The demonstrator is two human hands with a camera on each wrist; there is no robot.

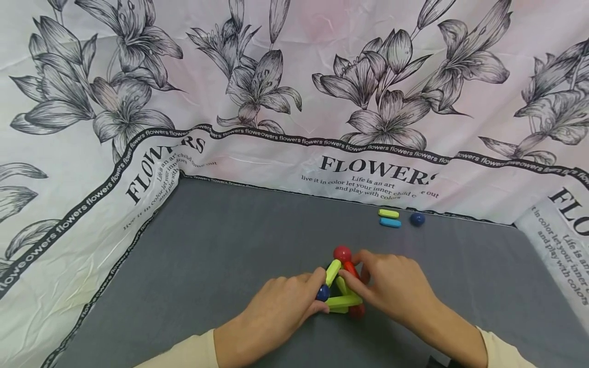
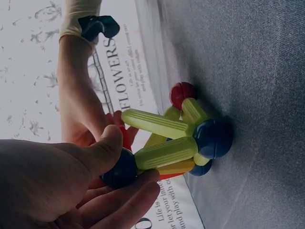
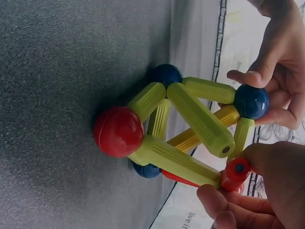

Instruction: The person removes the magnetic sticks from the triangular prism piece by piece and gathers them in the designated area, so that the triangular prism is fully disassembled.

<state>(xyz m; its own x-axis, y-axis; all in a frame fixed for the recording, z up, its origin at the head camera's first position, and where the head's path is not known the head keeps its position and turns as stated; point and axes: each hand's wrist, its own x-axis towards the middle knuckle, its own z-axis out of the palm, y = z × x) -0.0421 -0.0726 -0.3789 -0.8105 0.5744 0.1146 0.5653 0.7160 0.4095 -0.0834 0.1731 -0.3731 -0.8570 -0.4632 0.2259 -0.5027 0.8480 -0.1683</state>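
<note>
A frame of magnetic sticks and balls stands on the grey table between both hands. My left hand [image 1: 290, 301] pinches a blue ball [image 2: 119, 169] at one raised corner between thumb and fingers. My right hand [image 1: 395, 283] pinches a red stick [image 3: 235, 174], whose end faces the camera in the right wrist view. Beside it is the top of a yellow-green stick [image 3: 183, 162] that rises from a low red ball [image 3: 119, 131]. Another yellow-green stick [image 3: 202, 121] leans up from a low blue ball [image 3: 165, 76], its upper end bare. A second red ball [image 1: 342, 254] sits at the far corner.
Farther back on the table [image 1: 239, 230] lie a loose yellow-green stick [image 1: 388, 213], a blue stick [image 1: 390, 222] and a blue ball [image 1: 417, 219]. Flower-printed cloth [image 1: 276, 148] hangs along the back and sides of the table.
</note>
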